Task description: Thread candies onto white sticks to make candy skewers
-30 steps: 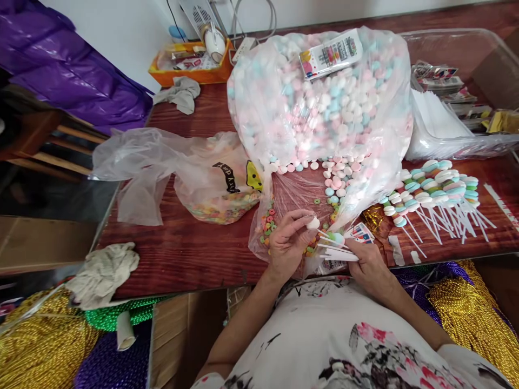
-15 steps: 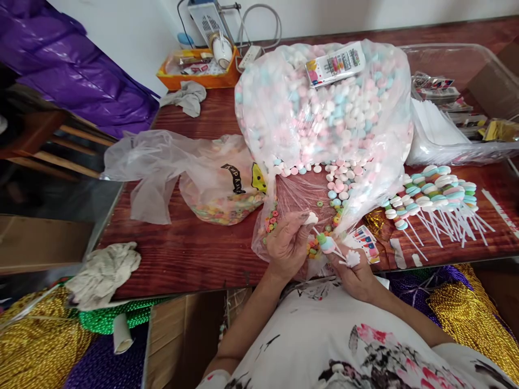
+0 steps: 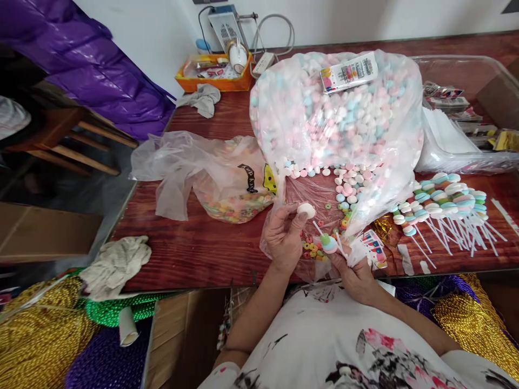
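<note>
My left hand (image 3: 284, 240) pinches a white round candy disc (image 3: 306, 210) between thumb and fingers. Just to its right, my right hand (image 3: 356, 276) is closed around a stick threaded with candy pieces (image 3: 328, 244), a green one above pale blue and pink ones. The bare white tip of that stick points up toward the disc, a small gap apart. More white sticks (image 3: 339, 243) and something white and blurred also show at my right hand. Beneath both hands lie small fruit-coloured candy rings (image 3: 313, 249) on the clear plastic of an opened bag.
A big clear bag of pastel candy discs (image 3: 336, 113) stands behind my hands, a printed packet (image 3: 348, 73) on top. A bag of coloured rings (image 3: 235, 200) lies left. Candy-threaded sticks (image 3: 446, 202) are piled right, before a clear plastic bin (image 3: 454, 165). The table edge is close.
My left hand has drawn the white disc a little left, away from the stick tip, and its face shows more. My right hand keeps hold of the stick. The whole view has shifted slightly.
</note>
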`<state>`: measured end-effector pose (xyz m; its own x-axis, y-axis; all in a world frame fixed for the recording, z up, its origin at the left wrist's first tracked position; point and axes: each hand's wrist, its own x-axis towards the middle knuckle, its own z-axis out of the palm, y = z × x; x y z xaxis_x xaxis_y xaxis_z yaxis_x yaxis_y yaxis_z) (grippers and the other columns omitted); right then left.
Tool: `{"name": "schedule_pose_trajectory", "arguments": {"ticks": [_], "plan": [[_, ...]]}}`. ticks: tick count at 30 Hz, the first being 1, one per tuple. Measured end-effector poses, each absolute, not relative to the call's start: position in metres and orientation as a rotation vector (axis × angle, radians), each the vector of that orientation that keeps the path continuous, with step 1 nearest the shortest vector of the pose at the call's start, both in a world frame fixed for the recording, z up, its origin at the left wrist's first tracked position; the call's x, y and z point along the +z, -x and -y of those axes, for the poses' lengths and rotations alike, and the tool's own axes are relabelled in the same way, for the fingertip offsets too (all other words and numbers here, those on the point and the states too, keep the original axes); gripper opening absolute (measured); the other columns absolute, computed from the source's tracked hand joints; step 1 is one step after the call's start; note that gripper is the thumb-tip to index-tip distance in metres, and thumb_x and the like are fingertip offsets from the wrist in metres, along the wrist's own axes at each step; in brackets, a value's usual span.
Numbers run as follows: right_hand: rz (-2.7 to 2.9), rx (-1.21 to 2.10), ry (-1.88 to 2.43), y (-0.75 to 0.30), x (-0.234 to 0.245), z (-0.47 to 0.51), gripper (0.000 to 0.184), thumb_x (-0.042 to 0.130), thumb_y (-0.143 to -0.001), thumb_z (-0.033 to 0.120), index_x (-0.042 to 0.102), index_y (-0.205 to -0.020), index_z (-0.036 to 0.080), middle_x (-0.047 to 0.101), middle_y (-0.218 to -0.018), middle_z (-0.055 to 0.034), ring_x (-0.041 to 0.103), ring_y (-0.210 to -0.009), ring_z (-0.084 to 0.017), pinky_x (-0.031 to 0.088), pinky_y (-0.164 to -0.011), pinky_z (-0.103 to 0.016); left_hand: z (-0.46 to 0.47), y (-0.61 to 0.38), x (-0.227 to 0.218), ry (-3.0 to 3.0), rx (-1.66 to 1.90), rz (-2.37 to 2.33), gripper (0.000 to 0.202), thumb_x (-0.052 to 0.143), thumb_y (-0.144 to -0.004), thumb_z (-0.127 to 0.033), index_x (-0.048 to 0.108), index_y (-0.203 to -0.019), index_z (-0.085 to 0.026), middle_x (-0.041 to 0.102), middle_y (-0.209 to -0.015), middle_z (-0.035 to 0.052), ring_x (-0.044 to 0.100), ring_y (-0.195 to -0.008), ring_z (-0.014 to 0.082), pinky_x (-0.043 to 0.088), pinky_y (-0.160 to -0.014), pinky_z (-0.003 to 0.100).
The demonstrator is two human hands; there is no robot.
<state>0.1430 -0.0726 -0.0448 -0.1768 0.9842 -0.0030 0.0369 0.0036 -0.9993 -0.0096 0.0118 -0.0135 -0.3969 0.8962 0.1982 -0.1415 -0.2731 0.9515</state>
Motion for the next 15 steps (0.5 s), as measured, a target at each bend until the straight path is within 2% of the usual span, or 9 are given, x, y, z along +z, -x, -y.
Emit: {"name": "schedule_pose_trajectory", "arguments": {"ticks": [3, 8, 15], "plan": [[1.324, 1.363, 1.151, -0.145, -0.045, 0.074, 0.028, 0.05, -0.105, 0.039, 0.056, -0.084, 0.021, 0.043, -0.065, 0.0046, 0.033, -0.056, -0.012, 0.029, -0.051, -0.026, -0.011, 0.011, -0.016, -1.011, 1.761, -1.176, 0.031, 0.087, -0.077, -0.045, 0.077, -0.098, -0.024, 0.08, -0.096, 0.0014, 0.077, -0.087, 0.0194, 0.066, -0.084, 0.036], [1.334, 1.353, 1.176, -0.144, -0.04, 0.072, 0.03, 0.052, -0.103, 0.043, 0.059, -0.084, 0.021, 0.048, -0.065, 0.0027, 0.037, -0.057, -0.013, 0.031, -0.05, -0.026, -0.005, 0.012, -0.021, -1.129, 1.697, -1.186, 0.029, 0.083, -0.082, -0.043, 0.077, -0.103, -0.024, 0.08, -0.103, 0.0037, 0.077, -0.096, 0.0215, 0.065, -0.091, 0.038], [1.349, 1.334, 1.226, -0.146, -0.034, 0.067, 0.036, 0.056, -0.102, 0.044, 0.056, -0.075, 0.021, 0.046, -0.062, 0.0036, 0.037, -0.056, -0.012, 0.032, -0.051, -0.026, 0.004, 0.016, -0.018, -1.425, 1.693, -1.202, 0.029, 0.08, -0.087, -0.032, 0.075, -0.114, -0.023, 0.08, -0.108, 0.0059, 0.077, -0.098, 0.0212, 0.065, -0.092, 0.036]]}}
